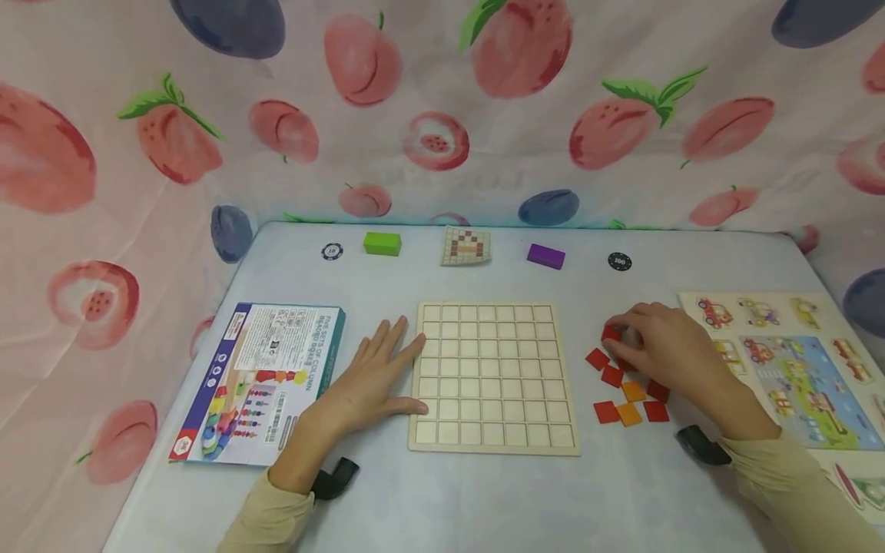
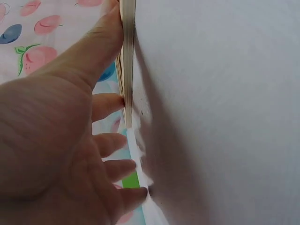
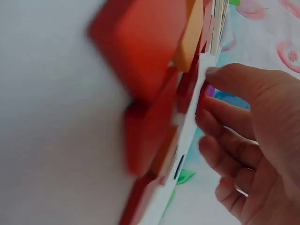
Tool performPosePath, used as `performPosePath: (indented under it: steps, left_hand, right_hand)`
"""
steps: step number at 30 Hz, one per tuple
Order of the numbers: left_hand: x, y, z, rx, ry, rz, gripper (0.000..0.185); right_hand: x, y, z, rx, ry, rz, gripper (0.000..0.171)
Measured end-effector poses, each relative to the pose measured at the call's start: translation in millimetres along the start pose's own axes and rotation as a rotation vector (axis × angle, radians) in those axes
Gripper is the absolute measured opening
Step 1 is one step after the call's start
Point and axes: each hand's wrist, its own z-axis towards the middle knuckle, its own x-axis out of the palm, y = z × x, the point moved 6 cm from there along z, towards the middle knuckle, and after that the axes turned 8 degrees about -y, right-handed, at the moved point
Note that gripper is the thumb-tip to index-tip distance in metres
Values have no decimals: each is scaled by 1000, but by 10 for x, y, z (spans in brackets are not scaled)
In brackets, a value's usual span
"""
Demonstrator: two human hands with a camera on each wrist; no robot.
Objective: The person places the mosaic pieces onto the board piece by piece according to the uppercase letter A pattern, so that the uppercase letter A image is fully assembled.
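A wooden grid board [image 1: 494, 376] with bare squares lies in the middle of the table. My left hand [image 1: 376, 376] rests flat beside it, its straight fingers touching the board's left edge [image 2: 126, 56]. Right of the board lies a loose cluster of red and orange square tiles [image 1: 625, 399]. My right hand [image 1: 657, 338] hovers over the cluster's far end, its curled fingertips pinching one red tile [image 1: 611, 333]. In the right wrist view the tiles [image 3: 145, 51] look blurred and close, with the curled fingers [image 3: 234, 136] beside them.
A colourful toy box [image 1: 259, 380] lies flat to the left. Along the far edge sit a green block [image 1: 382, 243], a pattern card [image 1: 466, 246], a purple block [image 1: 545, 256] and two poker chips [image 1: 332, 251] [image 1: 619, 261]. A vehicle puzzle board [image 1: 795, 369] lies at right.
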Motion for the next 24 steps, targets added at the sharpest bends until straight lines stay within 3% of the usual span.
performPosePath:
  steps: [6, 15, 24]
  left_hand:
    - [-11, 59, -9, -33, 28, -3, 103]
    - [36, 64, -23, -38, 32, -41, 101]
    - [8, 22, 5, -32, 24, -13, 103]
  right_hand:
    - [-12, 414, 294, -78, -24, 99, 38]
    - [338, 1156, 821, -257, 61, 205, 29]
    - [388, 1413, 1005, -310, 61, 192, 25]
